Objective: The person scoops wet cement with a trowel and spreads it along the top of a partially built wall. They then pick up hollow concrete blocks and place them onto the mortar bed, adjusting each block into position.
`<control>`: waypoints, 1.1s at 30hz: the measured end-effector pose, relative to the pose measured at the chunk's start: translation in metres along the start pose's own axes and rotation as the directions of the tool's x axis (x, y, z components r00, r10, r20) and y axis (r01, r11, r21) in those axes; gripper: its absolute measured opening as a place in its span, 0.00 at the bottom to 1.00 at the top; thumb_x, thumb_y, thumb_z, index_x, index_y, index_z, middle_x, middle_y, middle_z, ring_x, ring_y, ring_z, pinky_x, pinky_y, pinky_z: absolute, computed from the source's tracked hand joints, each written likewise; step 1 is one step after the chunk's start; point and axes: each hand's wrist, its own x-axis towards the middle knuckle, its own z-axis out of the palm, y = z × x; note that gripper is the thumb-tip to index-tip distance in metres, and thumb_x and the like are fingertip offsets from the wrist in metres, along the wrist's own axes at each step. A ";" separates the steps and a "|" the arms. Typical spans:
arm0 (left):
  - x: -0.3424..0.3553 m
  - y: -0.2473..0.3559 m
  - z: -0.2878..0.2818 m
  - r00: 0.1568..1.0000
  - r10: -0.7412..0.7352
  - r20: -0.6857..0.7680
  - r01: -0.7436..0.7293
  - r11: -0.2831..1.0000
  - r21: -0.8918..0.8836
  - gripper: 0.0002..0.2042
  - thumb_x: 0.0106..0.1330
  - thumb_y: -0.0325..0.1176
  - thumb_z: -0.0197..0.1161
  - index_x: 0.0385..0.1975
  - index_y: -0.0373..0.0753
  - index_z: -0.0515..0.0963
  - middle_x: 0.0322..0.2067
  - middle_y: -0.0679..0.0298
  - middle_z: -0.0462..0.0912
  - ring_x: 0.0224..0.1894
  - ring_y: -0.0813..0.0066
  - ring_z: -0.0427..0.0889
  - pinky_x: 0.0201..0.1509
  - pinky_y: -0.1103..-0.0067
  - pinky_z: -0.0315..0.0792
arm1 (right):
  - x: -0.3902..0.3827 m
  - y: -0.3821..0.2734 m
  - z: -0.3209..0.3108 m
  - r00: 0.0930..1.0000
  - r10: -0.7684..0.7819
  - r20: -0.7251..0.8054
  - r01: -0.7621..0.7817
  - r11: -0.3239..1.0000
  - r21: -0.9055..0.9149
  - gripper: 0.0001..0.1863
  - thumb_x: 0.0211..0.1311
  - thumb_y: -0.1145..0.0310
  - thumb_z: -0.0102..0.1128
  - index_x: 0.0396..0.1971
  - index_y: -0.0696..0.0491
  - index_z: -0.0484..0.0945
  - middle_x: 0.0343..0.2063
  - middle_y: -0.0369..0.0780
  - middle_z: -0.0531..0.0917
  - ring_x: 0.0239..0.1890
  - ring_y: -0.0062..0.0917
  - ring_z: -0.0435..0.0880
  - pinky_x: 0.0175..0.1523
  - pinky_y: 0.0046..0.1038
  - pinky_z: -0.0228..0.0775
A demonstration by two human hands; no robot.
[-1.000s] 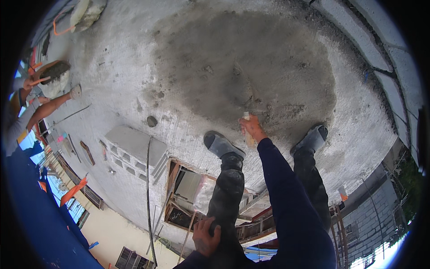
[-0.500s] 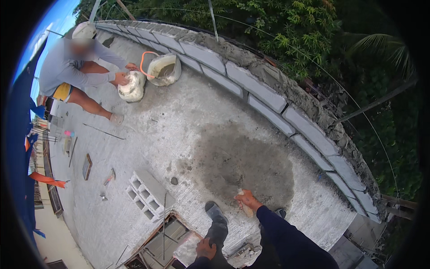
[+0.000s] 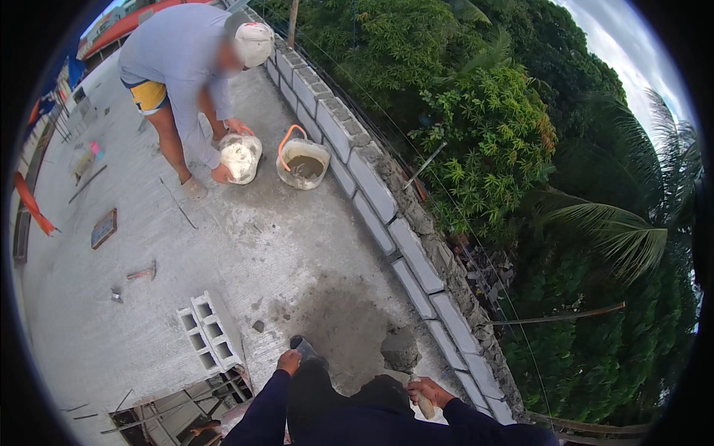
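My right hand is closed around the pale handle of a trowel, low in the view beside the block wall. The trowel's blade looks caked with grey mortar, so its edges are hard to make out. My left hand is near my left leg, its fingers curled in, and I see nothing in it. A damp grey mortar patch covers the concrete ahead of my feet.
A low block wall runs along the right, with foliage beyond. Ahead, a co-worker bends over a whitish container beside a mortar bucket with an orange handle. Left lie hollow blocks, a hammer and a floor opening.
My view has risen and swung. The trowel has come off the wet patch toward the wall, bearing mortar. My left hand has moved up along my leg. The co-worker now stands bent instead of crouching.
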 end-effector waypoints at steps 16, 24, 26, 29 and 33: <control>-0.139 0.063 -0.146 0.649 -0.565 -0.509 0.383 0.821 -0.423 0.15 0.59 0.42 0.53 0.41 0.42 0.72 0.35 0.62 0.77 0.23 0.71 0.77 0.18 0.77 0.67 | 0.157 -0.496 0.034 0.928 -0.374 0.003 0.337 0.831 -0.442 0.08 0.52 0.69 0.55 0.25 0.55 0.66 0.15 0.37 0.71 0.13 0.23 0.71 0.18 0.28 0.65; -0.142 0.185 -0.005 0.636 -0.766 -0.092 0.663 0.604 -0.442 0.20 0.61 0.43 0.54 0.51 0.43 0.68 0.40 0.62 0.78 0.31 0.69 0.80 0.28 0.76 0.72 | 0.299 -0.685 0.015 0.394 -0.918 0.045 0.229 0.051 -0.972 0.16 0.50 0.63 0.57 0.32 0.61 0.70 0.17 0.47 0.75 0.23 0.38 0.78 0.28 0.37 0.70; -0.127 0.207 0.006 0.667 -0.738 -0.099 0.638 0.635 -0.436 0.19 0.62 0.43 0.52 0.50 0.42 0.68 0.39 0.61 0.79 0.30 0.70 0.79 0.27 0.76 0.72 | 0.336 -0.694 0.013 0.262 -0.953 0.152 0.027 -0.150 -0.988 0.19 0.51 0.61 0.57 0.34 0.62 0.71 0.20 0.50 0.76 0.26 0.43 0.79 0.31 0.39 0.70; -0.115 0.233 -0.001 0.690 -0.705 -0.162 0.577 0.672 -0.465 0.21 0.61 0.45 0.53 0.51 0.42 0.68 0.39 0.62 0.79 0.31 0.71 0.80 0.29 0.77 0.71 | 0.351 -0.691 0.002 0.419 -0.908 -0.001 -0.168 -0.076 -0.983 0.19 0.51 0.61 0.57 0.36 0.62 0.72 0.32 0.53 0.80 0.39 0.43 0.80 0.45 0.39 0.70; -0.113 0.251 -0.010 0.640 -0.719 -0.272 0.559 0.678 -0.478 0.20 0.60 0.45 0.54 0.50 0.43 0.69 0.37 0.62 0.79 0.30 0.72 0.80 0.29 0.75 0.71 | 0.327 -0.679 -0.017 0.364 -0.926 -0.103 0.026 0.120 -0.992 0.19 0.50 0.58 0.57 0.34 0.60 0.72 0.31 0.52 0.80 0.38 0.45 0.79 0.44 0.41 0.70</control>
